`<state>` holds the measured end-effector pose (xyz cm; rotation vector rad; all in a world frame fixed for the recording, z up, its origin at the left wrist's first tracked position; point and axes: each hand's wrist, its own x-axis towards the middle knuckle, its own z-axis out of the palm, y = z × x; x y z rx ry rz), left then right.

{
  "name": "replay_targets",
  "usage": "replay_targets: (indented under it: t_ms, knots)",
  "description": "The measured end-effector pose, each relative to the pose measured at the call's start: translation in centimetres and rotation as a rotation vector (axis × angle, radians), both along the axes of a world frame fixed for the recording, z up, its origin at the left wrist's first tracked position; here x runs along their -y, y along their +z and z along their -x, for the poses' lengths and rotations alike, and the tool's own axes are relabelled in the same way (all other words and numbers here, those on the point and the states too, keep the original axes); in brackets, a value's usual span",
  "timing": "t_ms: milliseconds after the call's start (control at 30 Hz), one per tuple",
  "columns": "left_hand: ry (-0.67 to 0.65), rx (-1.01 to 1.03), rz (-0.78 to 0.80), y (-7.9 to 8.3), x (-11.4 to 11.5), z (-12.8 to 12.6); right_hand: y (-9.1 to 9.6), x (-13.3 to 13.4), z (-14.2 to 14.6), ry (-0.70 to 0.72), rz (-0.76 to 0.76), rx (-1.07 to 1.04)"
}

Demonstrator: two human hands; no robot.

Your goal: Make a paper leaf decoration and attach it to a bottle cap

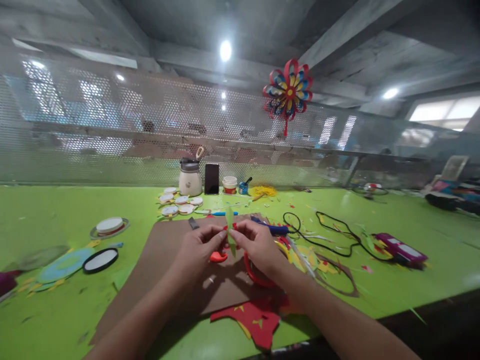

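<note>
Over the brown board (150,280), my left hand (204,242) and my right hand (258,242) meet, fingertips pinched. Between them stands a light green leaf-shaped piece (230,217), thin like paper or foam sheet. Small red bits show at the fingertips on both sides of it; whether they are attached is too small to tell. An orange-red scissor-like handle (218,257) lies under my left hand. Red and yellow rings (252,272) rest partly hidden beneath my right hand. Behind that hand is a blue tool (277,230) with a black cord.
Cut red sheet (258,320) lies at the near edge. A purple box (401,248) on the cord sits right, among scraps. White discs (182,205), a jug (190,179), a phone (212,179) and small pots (229,185) stand behind. A flower pinwheel (289,92) hangs on the mesh.
</note>
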<state>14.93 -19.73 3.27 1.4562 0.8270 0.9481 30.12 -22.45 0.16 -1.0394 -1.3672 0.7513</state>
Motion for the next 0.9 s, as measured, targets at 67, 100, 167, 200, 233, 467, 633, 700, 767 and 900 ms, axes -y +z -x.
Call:
replay_targets:
  t_ms: [67,100,167,200,233,467,633,700,767,900]
  knots:
    - [-0.038,0.002,0.005,0.0,0.2,0.0,-0.2,0.0,0.0,-0.044,-0.016,0.01]
    - [-0.063,0.002,0.005,0.0,0.1,0.0,-0.2,0.0,0.0,-0.047,-0.019,0.002]
    - [-0.107,-0.002,0.004,-0.1,-0.3,0.1,-0.2,0.0,0.0,-0.022,-0.021,-0.029]
    - [-0.122,-0.008,0.004,-0.2,-0.5,0.2,-0.2,0.0,0.0,-0.002,-0.019,-0.046]
    - [-0.133,-0.013,-0.003,-0.3,-0.8,0.3,-0.1,0.0,0.0,0.014,-0.018,-0.06]
    - [-0.203,0.001,-0.105,-0.9,-1.6,0.7,0.2,0.1,-0.2,0.096,0.029,-0.101]
    - [-0.24,0.045,-0.005,-0.6,-1.3,0.9,-0.2,-0.2,-1.0,0.104,0.075,-0.202]
    - [-0.281,0.051,0.04,-0.6,-1.2,1.0,-0.3,-0.3,-1.2,0.107,0.074,-0.208]
    - [-0.314,0.049,0.058,-0.5,-1.1,1.0,-0.4,-0.3,-1.2,0.107,0.067,-0.205]
    - [-0.363,0.044,0.053,-0.7,-1.2,0.9,-0.6,-0.5,-1.3,0.086,0.047,-0.18]
